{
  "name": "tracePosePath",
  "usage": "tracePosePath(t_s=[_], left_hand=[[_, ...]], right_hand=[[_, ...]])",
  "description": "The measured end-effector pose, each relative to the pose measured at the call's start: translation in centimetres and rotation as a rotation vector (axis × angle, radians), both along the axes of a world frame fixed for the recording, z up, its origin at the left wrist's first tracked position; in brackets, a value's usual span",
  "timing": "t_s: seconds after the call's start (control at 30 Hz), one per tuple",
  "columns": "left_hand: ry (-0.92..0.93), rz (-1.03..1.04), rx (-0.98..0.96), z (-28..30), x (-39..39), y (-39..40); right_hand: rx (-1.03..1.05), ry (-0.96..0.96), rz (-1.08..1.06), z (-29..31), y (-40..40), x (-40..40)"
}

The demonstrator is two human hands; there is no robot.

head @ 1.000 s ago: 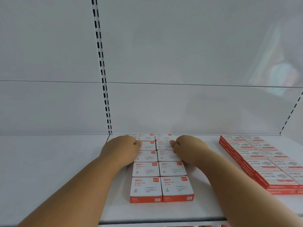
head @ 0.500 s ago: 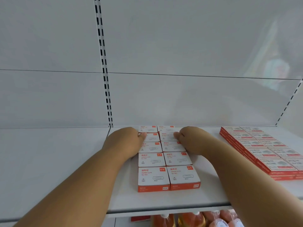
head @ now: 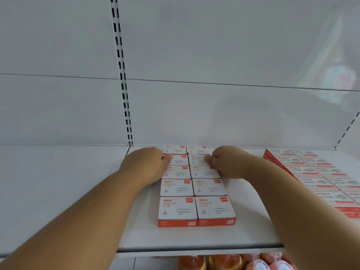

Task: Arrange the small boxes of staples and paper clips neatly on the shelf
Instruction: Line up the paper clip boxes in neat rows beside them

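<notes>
Ten paper clip boxes (head: 195, 187) already sit in two tidy columns on the shelf (head: 194, 240), with the staple boxes (head: 315, 176) lined up well to our right, so we judge only squaring-up remains. Our left hand (head: 145, 165) and right hand (head: 229, 162) flank the rear rows, thumbs on the lids; the other fingers are hidden, so we cannot tell their curl.

Two bare forearms in shot here, no sleeves showing anywhere up to the frame edge. Left hand (head: 145, 165) carries no ring, watch or glove; right hand (head: 228, 162) just the same, plain and unadorned.
</notes>
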State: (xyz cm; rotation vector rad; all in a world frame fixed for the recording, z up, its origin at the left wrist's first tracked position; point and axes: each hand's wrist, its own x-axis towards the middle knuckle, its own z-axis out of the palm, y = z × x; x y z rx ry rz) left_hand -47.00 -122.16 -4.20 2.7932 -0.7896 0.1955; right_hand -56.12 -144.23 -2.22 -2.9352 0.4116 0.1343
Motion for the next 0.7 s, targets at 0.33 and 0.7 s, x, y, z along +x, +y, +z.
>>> tracePosePath(t_s=[0.33,0.7], left_hand=[[0.110,0.106,0.068,1.7,2.6,-1.5],[0.029,0.008,0.022,0.7,2.5,-1.6]], right_hand=[[0.042,0.002,-0.134,0.7,0.1,3.1],[-0.109,0.017,-0.089,0.4,0.7,2.7]])
